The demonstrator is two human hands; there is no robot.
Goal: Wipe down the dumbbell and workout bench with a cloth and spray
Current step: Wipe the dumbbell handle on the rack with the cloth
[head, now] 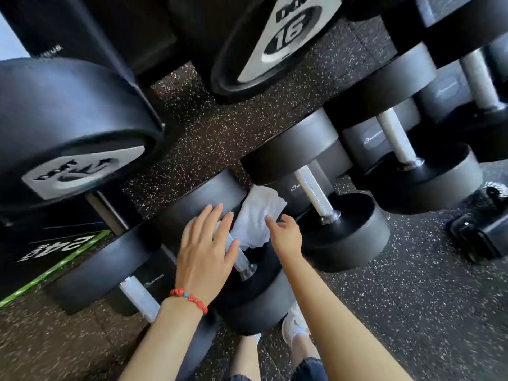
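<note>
Upper left of the frame: a big black weight plate (68, 127) with a grey label, blurred, sits beside a dark rack post (82, 37). Lower left: a green stripe (55, 270) runs across the speckled rubber floor (412, 312). Left of centre, your left hand (204, 251) lies flat with fingers straight and spread, pressing on the dumbbell (192, 204) you're working on; it grips nothing. A red bead bracelet (189, 298) is on that wrist. The dumbbell is at frame centre, on the floor in a diagonal row with others: matte black round heads, no visible scuffs, and a silver knurled handle mostly hidden under the hand and cloth, with only a short chrome stretch and collar showing below. The white cloth (255, 218) is crumpled, draped over the handle between the two heads, slightly yellowed at its top edge. Just right of it, your right hand (284, 235) pinches the cloth's right edge with fingertips curled on it. Centre right: a neighbouring dumbbell (343, 232) with the same black heads and a fully exposed silver handle. Further right, more dumbbells (412, 160) run toward the upper right corner. Bottom centre: a white shoe (295, 325).
</note>
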